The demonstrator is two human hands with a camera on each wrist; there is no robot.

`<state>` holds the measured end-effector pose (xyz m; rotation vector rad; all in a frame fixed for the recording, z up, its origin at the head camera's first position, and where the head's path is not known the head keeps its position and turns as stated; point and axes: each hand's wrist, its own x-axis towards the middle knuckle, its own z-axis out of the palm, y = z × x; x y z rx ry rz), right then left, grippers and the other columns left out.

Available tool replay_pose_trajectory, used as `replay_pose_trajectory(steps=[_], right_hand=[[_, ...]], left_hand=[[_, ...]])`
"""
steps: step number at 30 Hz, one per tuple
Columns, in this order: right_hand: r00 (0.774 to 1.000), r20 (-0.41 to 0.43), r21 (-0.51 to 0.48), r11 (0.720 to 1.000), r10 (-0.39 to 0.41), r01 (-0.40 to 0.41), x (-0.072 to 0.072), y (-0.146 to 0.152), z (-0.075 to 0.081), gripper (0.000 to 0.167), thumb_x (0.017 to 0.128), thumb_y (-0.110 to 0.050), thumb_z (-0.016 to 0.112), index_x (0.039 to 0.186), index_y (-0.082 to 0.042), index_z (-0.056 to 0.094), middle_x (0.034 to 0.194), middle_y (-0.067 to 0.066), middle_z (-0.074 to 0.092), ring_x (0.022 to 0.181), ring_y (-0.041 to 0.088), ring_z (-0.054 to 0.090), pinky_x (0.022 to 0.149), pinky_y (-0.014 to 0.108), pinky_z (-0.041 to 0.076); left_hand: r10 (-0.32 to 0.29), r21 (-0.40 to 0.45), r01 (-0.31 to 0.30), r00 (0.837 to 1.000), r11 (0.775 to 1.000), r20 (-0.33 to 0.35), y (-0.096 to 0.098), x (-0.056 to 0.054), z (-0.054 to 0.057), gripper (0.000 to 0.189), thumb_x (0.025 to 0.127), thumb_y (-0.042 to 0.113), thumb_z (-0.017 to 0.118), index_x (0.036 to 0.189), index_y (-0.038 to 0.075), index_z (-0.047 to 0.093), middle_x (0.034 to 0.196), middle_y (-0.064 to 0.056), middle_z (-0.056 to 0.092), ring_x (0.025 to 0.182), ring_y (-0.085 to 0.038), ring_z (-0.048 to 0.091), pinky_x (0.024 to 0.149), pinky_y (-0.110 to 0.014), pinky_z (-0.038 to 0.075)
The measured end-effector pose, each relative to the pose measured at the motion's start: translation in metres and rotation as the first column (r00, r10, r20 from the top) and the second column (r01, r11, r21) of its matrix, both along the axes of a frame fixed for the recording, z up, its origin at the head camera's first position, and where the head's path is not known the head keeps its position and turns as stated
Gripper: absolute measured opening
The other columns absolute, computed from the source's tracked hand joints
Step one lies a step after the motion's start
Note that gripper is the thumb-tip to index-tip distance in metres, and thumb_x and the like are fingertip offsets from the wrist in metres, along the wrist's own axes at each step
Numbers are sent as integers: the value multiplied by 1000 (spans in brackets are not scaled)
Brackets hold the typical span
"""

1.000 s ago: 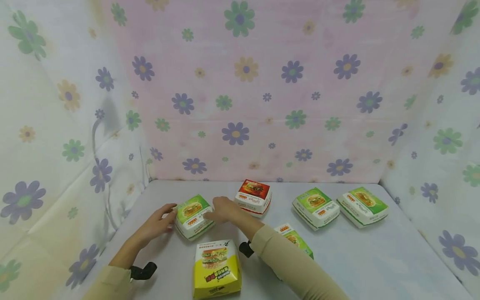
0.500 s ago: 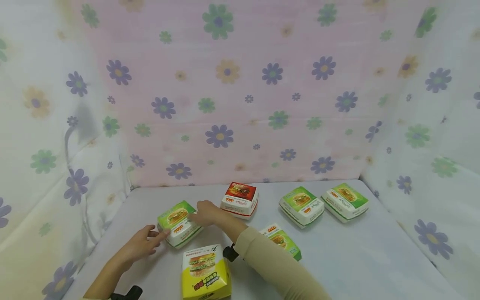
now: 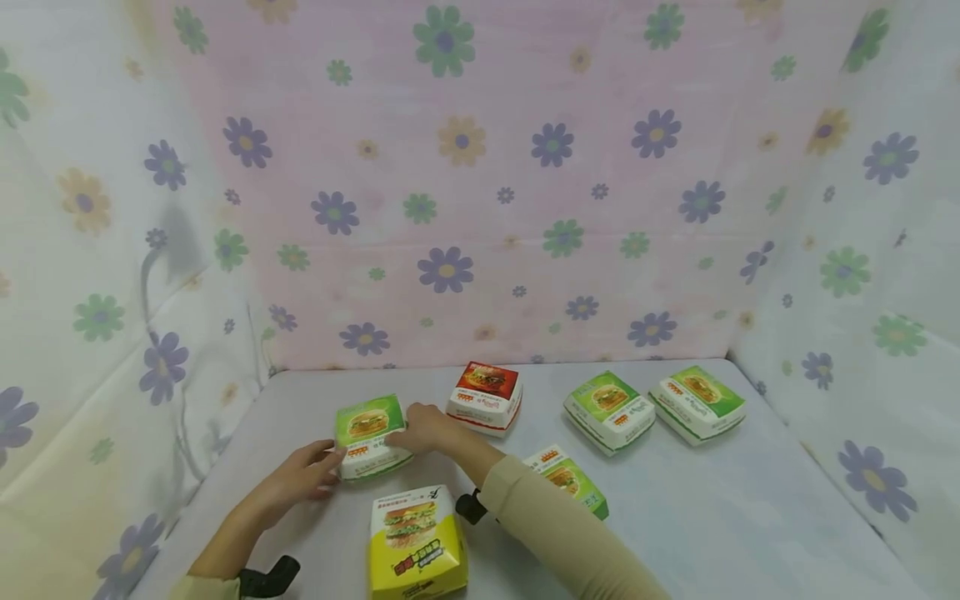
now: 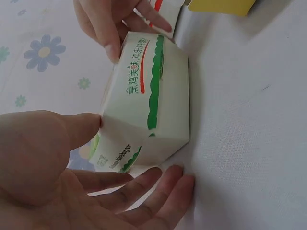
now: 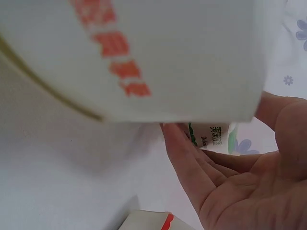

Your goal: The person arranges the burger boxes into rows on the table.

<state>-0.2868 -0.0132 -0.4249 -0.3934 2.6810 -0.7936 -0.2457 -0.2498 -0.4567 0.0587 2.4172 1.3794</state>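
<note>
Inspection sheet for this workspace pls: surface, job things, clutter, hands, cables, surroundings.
Surface: pale table; small dark mark in the left wrist view.
Job's things: green-and-white burger box, lid closed, between the hands.
Clutter: yellow-and-white box in front; red-and-white box behind; two green boxes at back right; another green box partly behind the right sleeve.
Hands: left hand at the burger box's left side; right hand at its right, thumb on top.
Cables: none seen on the table; cord-like shape on the left wall, cord or shadow unclear.
Surroundings: flower-print cloth at back and both sides.
</note>
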Motion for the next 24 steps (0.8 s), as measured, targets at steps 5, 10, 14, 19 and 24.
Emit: replay_pose_trajectory(steps=[5, 10, 14, 19, 24], right_hand=[[999, 29, -53, 998, -31, 32, 5, 0, 0, 41, 97, -39, 71, 107, 1, 64, 77, 5, 62, 62, 15, 58, 57, 25, 45], [999, 19, -59, 997, -39, 41, 7, 1, 0, 41, 97, -38, 70, 108, 1, 65, 80, 5, 62, 68, 16, 58, 60, 27, 45], [999, 16, -57, 998, -39, 40, 8, 0, -1, 44, 97, -40, 70, 111, 2, 65, 88, 6, 62, 77, 18, 55, 67, 31, 45], [999, -3, -95, 995, -43, 43, 8, -1, 0, 42, 97, -38, 70, 107, 2, 65, 85, 6, 61, 71, 17, 52, 61, 30, 42], [997, -64, -132, 991, -44, 35, 0, 3, 4, 36, 98, -37, 70, 90, -2, 64, 71, 3, 54, 61, 14, 47, 54, 27, 38]], left_hand=[[-18, 48, 18, 1000, 999, -8, 0, -5, -1, 72, 111, 37, 46, 153, -16, 21, 153, -41, 31, 122, -39, 58, 95, -46, 56], [-22, 87, 23, 1000, 996, -10, 0, -7, -6, 70, 111, 35, 46, 153, -15, 22, 155, -39, 29, 133, -42, 49, 100, -46, 53], [-10, 129, 13, 1000, 992, -27, 1, -6, -8, 66, 111, 31, 45, 153, -15, 24, 154, -36, 33, 136, -44, 46, 103, -47, 52], [-7, 165, 22, 996, 986, -90, 7, -8, -3, 61, 112, 30, 42, 152, -14, 27, 148, -33, 43, 127, -35, 54, 100, -48, 53], [-4, 166, 31, 987, 986, -160, 14, -17, 7, 59, 113, 29, 41, 151, -15, 29, 144, -33, 46, 118, -31, 60, 97, -49, 55]])
